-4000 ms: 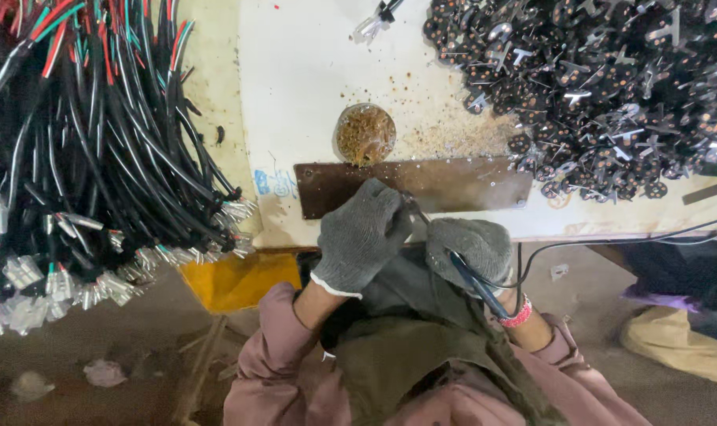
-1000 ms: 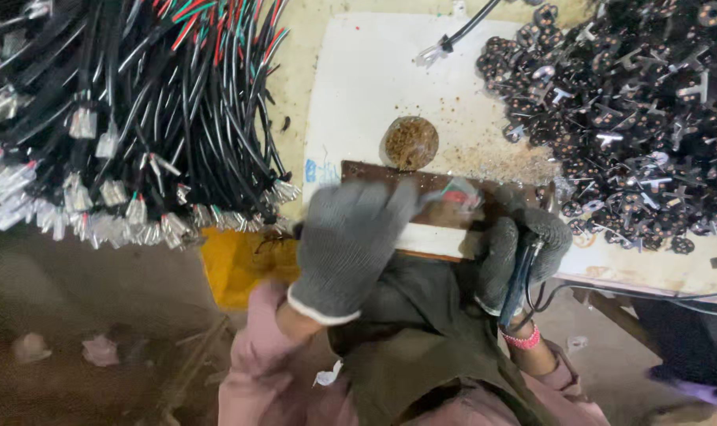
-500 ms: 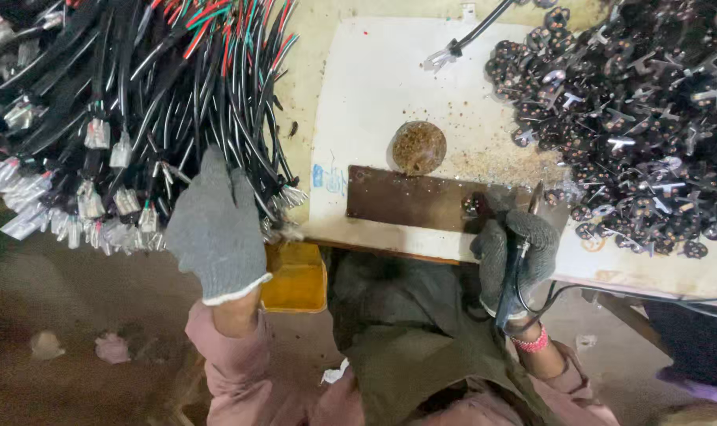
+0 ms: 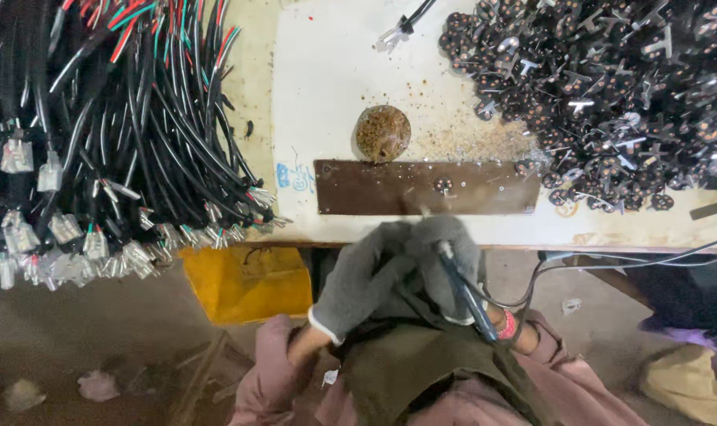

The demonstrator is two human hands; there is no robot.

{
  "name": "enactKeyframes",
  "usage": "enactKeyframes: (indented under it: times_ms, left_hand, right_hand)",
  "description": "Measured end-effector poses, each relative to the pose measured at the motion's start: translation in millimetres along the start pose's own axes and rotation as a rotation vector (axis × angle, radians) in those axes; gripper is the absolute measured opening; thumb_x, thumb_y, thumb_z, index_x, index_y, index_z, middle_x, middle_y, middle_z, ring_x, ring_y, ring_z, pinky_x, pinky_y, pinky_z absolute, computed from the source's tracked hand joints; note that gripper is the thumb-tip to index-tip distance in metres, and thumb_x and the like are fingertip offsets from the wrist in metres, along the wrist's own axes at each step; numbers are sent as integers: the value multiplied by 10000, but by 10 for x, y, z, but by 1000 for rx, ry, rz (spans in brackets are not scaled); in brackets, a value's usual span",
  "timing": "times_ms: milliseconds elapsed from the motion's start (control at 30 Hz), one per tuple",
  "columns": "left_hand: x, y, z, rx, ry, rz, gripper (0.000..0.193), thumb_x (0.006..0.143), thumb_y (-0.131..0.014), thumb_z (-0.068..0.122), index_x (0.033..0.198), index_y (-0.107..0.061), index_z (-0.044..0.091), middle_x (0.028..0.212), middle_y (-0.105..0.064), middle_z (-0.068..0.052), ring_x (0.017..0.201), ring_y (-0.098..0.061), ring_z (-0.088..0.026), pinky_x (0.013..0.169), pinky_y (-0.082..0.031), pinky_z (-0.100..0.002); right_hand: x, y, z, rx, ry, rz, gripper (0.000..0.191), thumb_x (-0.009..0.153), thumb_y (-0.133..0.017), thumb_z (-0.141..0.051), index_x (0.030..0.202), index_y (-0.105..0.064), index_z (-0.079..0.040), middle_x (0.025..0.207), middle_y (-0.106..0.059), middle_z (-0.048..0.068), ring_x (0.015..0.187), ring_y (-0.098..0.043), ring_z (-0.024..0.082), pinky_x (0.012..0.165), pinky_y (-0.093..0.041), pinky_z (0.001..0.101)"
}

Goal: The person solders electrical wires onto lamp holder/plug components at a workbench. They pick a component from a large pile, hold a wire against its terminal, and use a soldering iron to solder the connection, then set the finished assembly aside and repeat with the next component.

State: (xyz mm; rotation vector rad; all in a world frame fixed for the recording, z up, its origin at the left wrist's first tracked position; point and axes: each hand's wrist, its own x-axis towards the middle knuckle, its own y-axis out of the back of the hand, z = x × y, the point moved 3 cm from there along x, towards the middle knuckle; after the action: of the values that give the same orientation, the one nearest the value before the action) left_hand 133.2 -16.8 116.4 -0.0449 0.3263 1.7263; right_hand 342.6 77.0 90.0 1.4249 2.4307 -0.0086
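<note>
The left hand (image 4: 366,278) had returned from the cable bundle (image 4: 122,134), joining the right hand (image 4: 445,264) gripping the soldering iron (image 4: 463,290); its own grasp was unclear, steadiness mattered.

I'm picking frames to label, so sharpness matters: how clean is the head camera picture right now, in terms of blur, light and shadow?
Head view: even, soft light on the white table top, no hard glare; the brown metal plate and black cable bundle read sharp; the gloved left hand and right hand look slightly smeared by motion; the floor below the table edge is dim, and the plug pile loses detail in its dark parts.
</note>
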Motion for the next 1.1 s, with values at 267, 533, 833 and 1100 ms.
enactKeyframes:
  times_ms: [267,533,833,1100]
  left_hand:
    - [65,-185,-119,-235,260,181,125,981,-661,92,1088,-679,29,877,-683,-107,764,-597,-128,717,-529,-306]
    - [150,-84,95,-95,80,81,126,978,-627,64,1093,-652,20,984,-683,-154,868,-695,-296,791,-553,-351]
    - [98,-153,43,-163,220,270,118,935,-677,39,1050,-663,19,954,-697,-121,863,-710,-284,803,-565,-334]
    - [91,-110,73,-115,15,158,154,863,-738,45,1006,-698,5,1027,-718,-131,944,-723,-260,838,-574,-326]
  right_hand:
    - [224,-146,-227,-669,578,19,272,955,-679,-75,1221,-626,-97,1082,-723,120,964,-691,288,834,-539,393]
    - [143,-150,-301,-8,157,-44,512,861,-821,-5,1277,-527,-52,1170,-701,126,1067,-722,207,895,-604,346]
    - [78,-136,-212,25,226,51,545,815,-852,16,1243,-524,-63,1135,-674,114,1038,-703,195,916,-598,367]
    - [104,-75,-205,-181,183,-59,567,762,-895,-61,1244,-603,-111,1109,-737,97,1037,-693,212,969,-558,389]
